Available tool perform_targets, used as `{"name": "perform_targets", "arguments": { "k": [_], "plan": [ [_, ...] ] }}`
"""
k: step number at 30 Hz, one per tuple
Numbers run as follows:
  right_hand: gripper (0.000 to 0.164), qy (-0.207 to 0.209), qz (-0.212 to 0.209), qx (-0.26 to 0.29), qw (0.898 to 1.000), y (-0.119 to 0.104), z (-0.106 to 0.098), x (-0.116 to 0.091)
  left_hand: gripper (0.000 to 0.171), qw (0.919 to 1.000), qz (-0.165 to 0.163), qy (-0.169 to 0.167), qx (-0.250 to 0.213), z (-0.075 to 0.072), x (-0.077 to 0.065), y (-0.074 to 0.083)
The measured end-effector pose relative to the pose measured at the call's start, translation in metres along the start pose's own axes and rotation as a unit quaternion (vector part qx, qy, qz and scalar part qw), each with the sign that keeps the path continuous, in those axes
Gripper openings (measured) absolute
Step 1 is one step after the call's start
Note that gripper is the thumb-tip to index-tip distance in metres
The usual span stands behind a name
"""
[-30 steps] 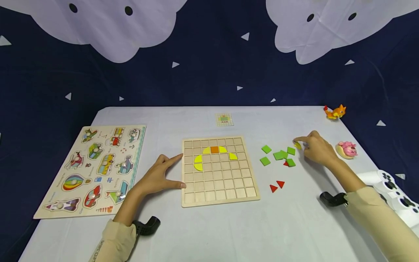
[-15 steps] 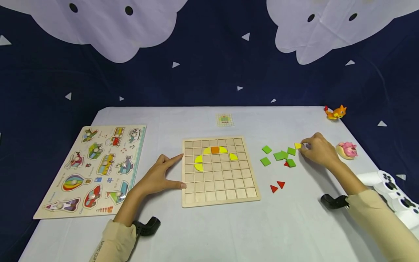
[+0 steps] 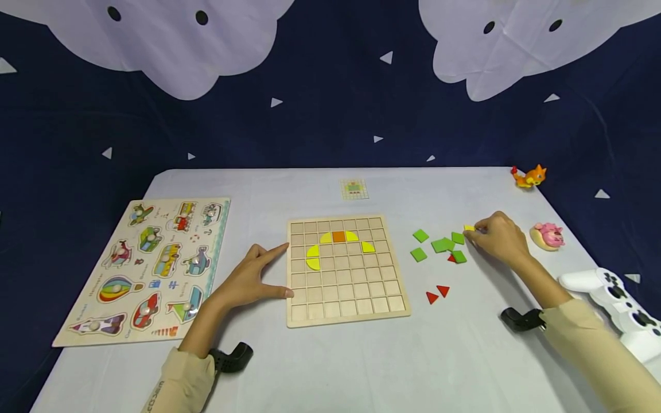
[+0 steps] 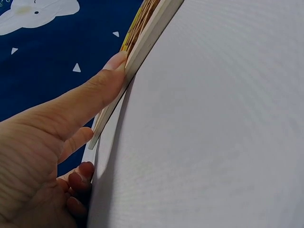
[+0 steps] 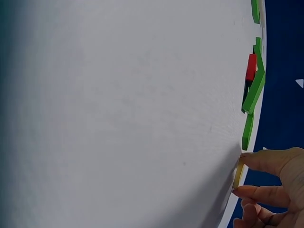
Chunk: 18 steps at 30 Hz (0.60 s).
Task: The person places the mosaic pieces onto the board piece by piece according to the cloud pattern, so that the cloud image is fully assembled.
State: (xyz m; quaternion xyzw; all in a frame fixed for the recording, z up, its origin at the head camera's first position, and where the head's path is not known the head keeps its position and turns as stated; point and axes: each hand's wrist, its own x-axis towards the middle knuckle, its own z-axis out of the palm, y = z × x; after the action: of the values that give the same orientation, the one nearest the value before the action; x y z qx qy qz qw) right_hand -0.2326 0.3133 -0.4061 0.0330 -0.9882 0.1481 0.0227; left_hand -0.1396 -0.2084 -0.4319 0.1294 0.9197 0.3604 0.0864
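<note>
A wooden grid board (image 3: 348, 315) lies mid-table, bearing several yellow quarter-round tiles (image 3: 312, 263) and one orange square tile (image 3: 338, 236). Thumb and index finger spread, my left hand (image 3: 248, 278) touches the board's left edge; the left wrist view shows its thumb (image 4: 102, 88) against the rim. To the right of the board, my right hand (image 3: 500, 236) pinches a small yellow tile (image 3: 468, 228) between thumb and finger, low at the table. In the right wrist view the yellow tile (image 5: 238, 175) appears edge-on, its full shape hidden. Several green square tiles (image 3: 419, 254) lie beside it.
Red triangle tiles (image 3: 442, 291) lie nearer the front, another partly under a green tile. A small pattern card (image 3: 354, 189) is behind the board. A vehicle puzzle (image 3: 150, 269) occupies the left. A cat figure (image 3: 529, 176), pink toy (image 3: 547, 236) and white game controller (image 3: 614, 304) stand right.
My right hand has gone from a pointing finger on the yellow tile to a pinch on it. The closest green tile has shifted slightly left. My left hand has stayed put.
</note>
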Motion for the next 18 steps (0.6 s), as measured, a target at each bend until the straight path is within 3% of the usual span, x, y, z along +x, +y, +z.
{"name": "perform_targets", "arguments": {
  "k": [11,18],
  "plan": [
    [0.047,0.029,0.012,0.008,0.999,-0.007,-0.004,0.000,0.103,1.0000,-0.002,0.000,-0.004,0.001,-0.001,-0.001],
    [0.047,0.046,0.001,0.025,0.999,-0.031,-0.002,-0.006,0.103,1.0000,-0.004,-0.001,-0.003,0.000,0.000,0.001]
  ]
}}
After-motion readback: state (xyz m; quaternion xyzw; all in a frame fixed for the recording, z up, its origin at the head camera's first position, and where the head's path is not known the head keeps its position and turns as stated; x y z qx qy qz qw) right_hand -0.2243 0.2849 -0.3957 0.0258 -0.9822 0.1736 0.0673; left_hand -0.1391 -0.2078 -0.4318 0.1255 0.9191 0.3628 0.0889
